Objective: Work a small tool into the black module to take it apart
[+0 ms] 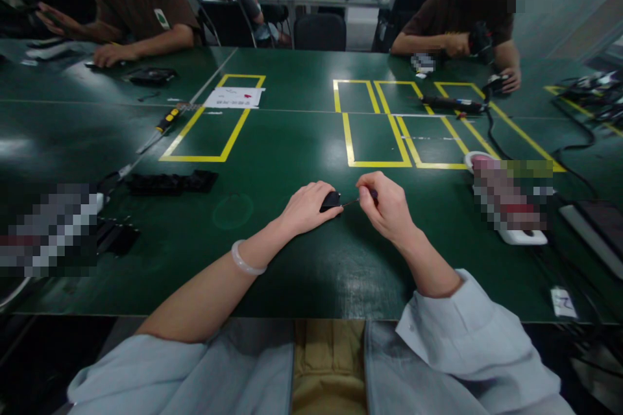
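Note:
My left hand, with a pale bracelet on its wrist, is closed on a small black part just above or on the green table. Its fingers cover much of the part, so its kind does not show. Wrapped round the dark handle of a small screwdriver, my right hand is to the right of the part. The thin metal shaft points left, and its tip is at or very near the part's right end; contact cannot be made out.
Black pieces lie in a row to the left. A yellow-and-black tool is farther back. Yellow tape frames mark the table. Power strips and cables lie right. Two people sit across, one holding a dark tool.

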### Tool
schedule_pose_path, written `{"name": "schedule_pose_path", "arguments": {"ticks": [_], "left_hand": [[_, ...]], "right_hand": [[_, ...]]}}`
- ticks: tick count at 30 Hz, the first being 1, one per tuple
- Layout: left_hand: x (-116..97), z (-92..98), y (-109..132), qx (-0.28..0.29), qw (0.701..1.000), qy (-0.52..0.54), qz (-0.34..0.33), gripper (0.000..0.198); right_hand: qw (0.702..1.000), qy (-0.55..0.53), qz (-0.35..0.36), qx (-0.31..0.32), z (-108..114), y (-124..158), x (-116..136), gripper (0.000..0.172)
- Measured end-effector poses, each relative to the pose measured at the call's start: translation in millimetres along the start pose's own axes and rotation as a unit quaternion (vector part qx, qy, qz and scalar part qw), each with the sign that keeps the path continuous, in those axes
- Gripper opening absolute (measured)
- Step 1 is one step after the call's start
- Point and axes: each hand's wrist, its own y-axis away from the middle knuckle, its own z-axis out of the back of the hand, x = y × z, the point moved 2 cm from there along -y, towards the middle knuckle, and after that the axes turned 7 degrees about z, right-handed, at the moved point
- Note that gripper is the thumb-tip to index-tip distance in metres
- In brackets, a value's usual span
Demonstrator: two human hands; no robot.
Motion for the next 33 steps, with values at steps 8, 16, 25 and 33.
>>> {"name": "schedule_pose_path", "arguments": {"ticks": [8,16,25,33], "left_hand": [[0.9,-0.9,0.7,-0.002,1.000,0.001,0.004,0.038],[1.2,-1.1,0.2,0.002,1.000,0.000,0.002,0.040],[1.7,-1.6,0.4,0.000,1.000,0.002,0.000,0.041],[1.8,-0.6,0.3,0.001,1.000,0.007,0.000,0.042]], "right_hand": [[0.999,0.009,-0.033,0.000,-1.8,0.0,-4.3,0.010],[0.996,0.017,-0.084,-0.011,-1.1,-0.8,-6.5,0.014],[0.994,0.021,-0.107,0.013,0.4,-1.2,-8.8,0.019],[0.993,-0.007,-0.120,0.002,1.6,-1.9,-8.0,0.014]]}}
